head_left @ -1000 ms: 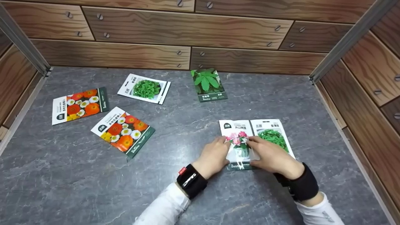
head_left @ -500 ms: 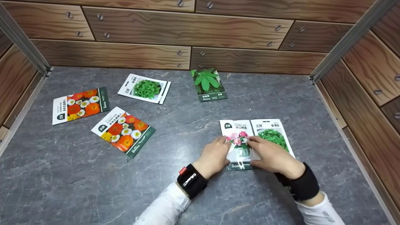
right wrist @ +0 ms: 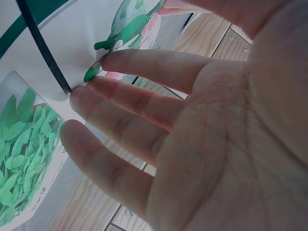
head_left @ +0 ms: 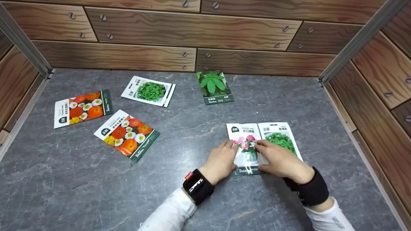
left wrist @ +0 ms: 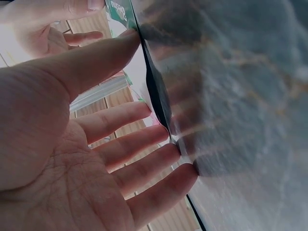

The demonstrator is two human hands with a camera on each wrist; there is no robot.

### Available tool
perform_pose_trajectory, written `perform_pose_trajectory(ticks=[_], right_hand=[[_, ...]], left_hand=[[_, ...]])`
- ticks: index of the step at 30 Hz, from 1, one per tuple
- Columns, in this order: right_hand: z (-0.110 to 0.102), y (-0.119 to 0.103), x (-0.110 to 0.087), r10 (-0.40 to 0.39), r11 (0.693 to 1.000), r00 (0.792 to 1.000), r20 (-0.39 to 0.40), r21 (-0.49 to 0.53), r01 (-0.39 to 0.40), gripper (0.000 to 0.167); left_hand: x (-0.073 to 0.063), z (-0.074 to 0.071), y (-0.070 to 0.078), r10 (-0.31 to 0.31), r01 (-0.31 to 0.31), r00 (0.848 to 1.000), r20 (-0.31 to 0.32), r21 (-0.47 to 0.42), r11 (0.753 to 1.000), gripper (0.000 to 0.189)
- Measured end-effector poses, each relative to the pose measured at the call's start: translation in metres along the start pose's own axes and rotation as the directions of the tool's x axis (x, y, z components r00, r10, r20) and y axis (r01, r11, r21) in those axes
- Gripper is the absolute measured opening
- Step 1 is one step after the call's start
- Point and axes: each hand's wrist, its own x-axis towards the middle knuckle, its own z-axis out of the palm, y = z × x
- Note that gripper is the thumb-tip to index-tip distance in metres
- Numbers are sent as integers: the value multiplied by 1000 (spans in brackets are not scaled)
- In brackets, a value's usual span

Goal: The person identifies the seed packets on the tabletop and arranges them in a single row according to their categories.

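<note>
A seed packet with pink flowers (head_left: 249,157) lies flat between my hands in the head view. My left hand (head_left: 220,162) touches its left side; in the left wrist view the fingers of that left hand (left wrist: 96,154) reach out nearly straight, tips at the packet's edge. My right hand (head_left: 284,160) lies over the packet's right side and partly covers a green-leaf seed packet (head_left: 281,139) beside it. In the right wrist view, extended fingers of the right hand (right wrist: 207,134) rest their tips around the seam where the two packets adjoin.
Two orange-flower packets (head_left: 128,136) lie at the left, one behind the other. Another green-leaf packet (head_left: 151,91) is at the back left. A packet with one large leaf (head_left: 215,86) lies by the back wood-patterned panel (head_left: 192,29). Side panels bound the grey tabletop (head_left: 179,134).
The pink-flower packet has slid very slightly right toward the green-leaf packet, with my left hand moving along. My right hand has barely shifted. The other packets have stayed put.
</note>
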Motion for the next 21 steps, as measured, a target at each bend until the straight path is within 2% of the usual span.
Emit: perform_pose_trajectory(ticks=[6,10,13,16,21], right_hand=[[-1,0,-1,-8,1000,1000,-7,-4,8,67],[-5,2,-2,-3,1000,999,-44,1,3,69],[-9,4,-4,22,1000,995,-97,14,-21,68],[-11,5,-4,47,999,991,-124,32,-43,65],[-9,5,-2,63,996,995,-81,65,-58,64]], left_hand=[[0,0,-1,9,-9,1000,-8,-9,1000,65],[0,-5,-6,4,-9,999,-52,-84,996,60],[0,-13,-13,-45,26,993,-110,-169,985,56],[0,-20,-22,-107,68,980,-167,-226,972,55],[-3,-27,-34,-154,99,971,-185,-276,956,53]])
